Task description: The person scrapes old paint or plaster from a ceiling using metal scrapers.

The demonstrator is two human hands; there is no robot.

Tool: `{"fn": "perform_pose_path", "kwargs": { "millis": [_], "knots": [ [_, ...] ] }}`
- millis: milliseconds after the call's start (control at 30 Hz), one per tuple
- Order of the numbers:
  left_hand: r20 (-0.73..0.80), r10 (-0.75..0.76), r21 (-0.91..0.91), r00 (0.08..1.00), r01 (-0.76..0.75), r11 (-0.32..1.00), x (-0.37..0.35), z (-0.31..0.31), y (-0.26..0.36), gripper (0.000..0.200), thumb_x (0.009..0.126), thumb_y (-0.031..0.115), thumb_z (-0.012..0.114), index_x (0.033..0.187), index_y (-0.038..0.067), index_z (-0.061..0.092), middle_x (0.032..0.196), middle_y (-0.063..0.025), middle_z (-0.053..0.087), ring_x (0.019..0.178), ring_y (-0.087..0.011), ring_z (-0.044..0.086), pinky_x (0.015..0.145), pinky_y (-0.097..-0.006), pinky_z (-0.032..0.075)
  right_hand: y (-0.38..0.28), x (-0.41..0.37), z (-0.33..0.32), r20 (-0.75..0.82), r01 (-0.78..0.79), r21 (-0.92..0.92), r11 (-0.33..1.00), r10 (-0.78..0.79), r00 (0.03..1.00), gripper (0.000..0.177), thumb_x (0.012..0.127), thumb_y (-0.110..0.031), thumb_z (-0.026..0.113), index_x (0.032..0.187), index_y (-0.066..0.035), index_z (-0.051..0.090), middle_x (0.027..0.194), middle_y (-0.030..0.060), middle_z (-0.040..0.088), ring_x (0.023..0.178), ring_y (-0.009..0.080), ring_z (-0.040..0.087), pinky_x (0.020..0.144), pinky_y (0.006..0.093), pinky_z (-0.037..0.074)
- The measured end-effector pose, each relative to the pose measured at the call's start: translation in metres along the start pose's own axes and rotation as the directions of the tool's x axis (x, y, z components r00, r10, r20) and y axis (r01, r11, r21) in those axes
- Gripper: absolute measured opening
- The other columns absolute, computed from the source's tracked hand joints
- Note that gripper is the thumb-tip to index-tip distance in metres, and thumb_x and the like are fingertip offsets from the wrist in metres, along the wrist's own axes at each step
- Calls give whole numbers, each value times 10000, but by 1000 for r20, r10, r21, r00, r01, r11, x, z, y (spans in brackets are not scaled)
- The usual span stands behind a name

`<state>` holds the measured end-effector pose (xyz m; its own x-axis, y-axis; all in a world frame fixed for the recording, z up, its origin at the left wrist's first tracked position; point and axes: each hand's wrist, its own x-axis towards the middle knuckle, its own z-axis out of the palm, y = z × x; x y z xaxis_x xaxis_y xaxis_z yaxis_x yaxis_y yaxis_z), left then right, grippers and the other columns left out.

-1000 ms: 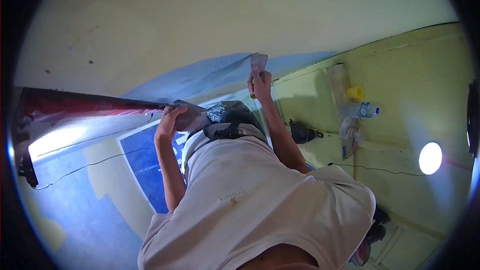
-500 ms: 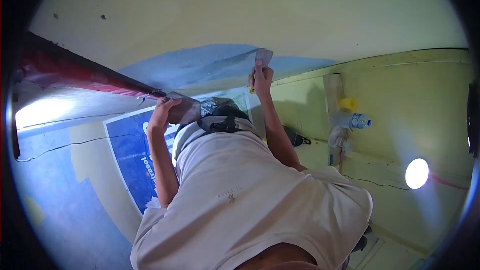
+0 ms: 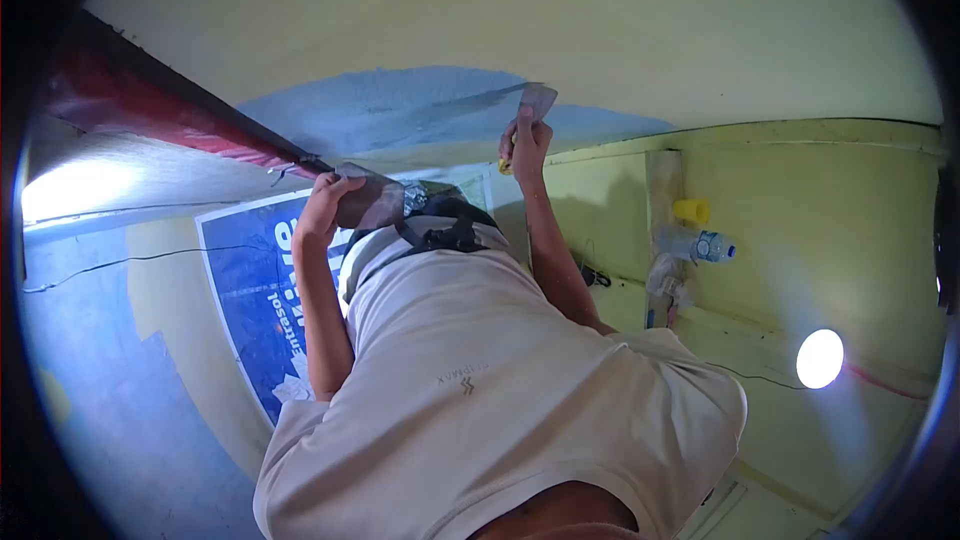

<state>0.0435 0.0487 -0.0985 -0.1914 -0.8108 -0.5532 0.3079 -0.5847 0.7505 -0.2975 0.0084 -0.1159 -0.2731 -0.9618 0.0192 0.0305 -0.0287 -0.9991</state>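
Note:
My left hand (image 3: 319,208) grips the edge of a flat grey-brown plate (image 3: 370,200) near my waist, thumb on top. The plate has smears on its face. In my right hand (image 3: 527,144) is a putty knife (image 3: 538,100), its wide metal blade pointing away from me and a bit of yellow handle showing below my fingers. The blade lies at the upper right part of a blue patch (image 3: 400,110) on the pale yellow wall. A darker grey streak runs across that patch up to the blade.
A dark red edged beam (image 3: 170,100) slants in at left. Behind my left arm lies a blue printed sheet (image 3: 245,290). At right, a plastic bottle (image 3: 700,244) and yellow cup (image 3: 691,211) stand by a wooden post (image 3: 663,175), with a bright lamp (image 3: 820,358) and wires beyond.
The view has shifted slightly, so the wall and patch sit higher. Both hands appear a little higher too, keeping the same grips; the blade stays by the patch's upper right part.

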Motion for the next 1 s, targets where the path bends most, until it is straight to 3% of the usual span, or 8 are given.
{"fn": "perform_pose_path", "kwargs": {
  "millis": [67,167,200,433,700,867,1000],
  "knots": [
    [35,7,31,999,-8,999,-1,-3,2,179,833,132,646,933,-15,664,858,-62,680,729,-138,649,671,-270,514,6,-2,-2,-20,-21,-24,999,21,1000,569,973,-483,496,586,-68,448,428,36,432,331,129,418,349,280,355],
    [58,44,-64,997,-40,997,-3,-4,1,170,836,122,642,942,-9,664,865,-54,678,736,-134,647,673,-265,512,-1,4,-4,1,-53,48,997,53,999,561,975,-480,495,595,-68,451,427,38,431,330,130,417,345,282,349],
    [63,12,-39,998,-9,999,-4,-7,2,159,837,107,638,952,1,662,867,-50,677,745,-138,649,685,-266,515,-9,6,0,9,14,47,999,-14,1000,552,975,-478,496,605,-71,452,426,35,424,331,130,417,340,283,343],
    [-11,15,-109,1000,-16,994,-13,-9,7,175,834,110,634,969,-1,648,872,-59,670,742,-145,643,685,-271,513,-4,-4,-5,-29,-105,-7,994,105,994,541,966,-478,516,619,-68,453,436,32,417,331,131,410,344,279,344],
    [-105,10,-85,994,-19,996,-11,-12,6,190,816,203,652,896,34,614,810,-43,630,665,-138,618,597,-288,511,-1,5,-10,22,-12,-72,997,13,1000,530,994,-432,478,617,-60,464,429,41,431,330,129,421,346,272,344],
    [-45,26,-94,999,-31,995,-13,-10,7,172,815,193,652,863,31,621,787,-37,631,659,-132,618,574,-276,504,-3,10,-13,45,47,-138,989,-41,998,547,1006,-413,460,591,-57,467,428,32,432,336,121,422,346,271,336],
    [-67,3,-100,998,-10,995,-11,-13,4,217,809,194,661,940,27,617,823,-49,636,663,-143,619,588,-280,507,-6,10,-10,72,68,-144,987,-58,996,553,1002,-428,462,590,-59,464,435,30,436,342,117,423,348,269,334]
  ]
}}
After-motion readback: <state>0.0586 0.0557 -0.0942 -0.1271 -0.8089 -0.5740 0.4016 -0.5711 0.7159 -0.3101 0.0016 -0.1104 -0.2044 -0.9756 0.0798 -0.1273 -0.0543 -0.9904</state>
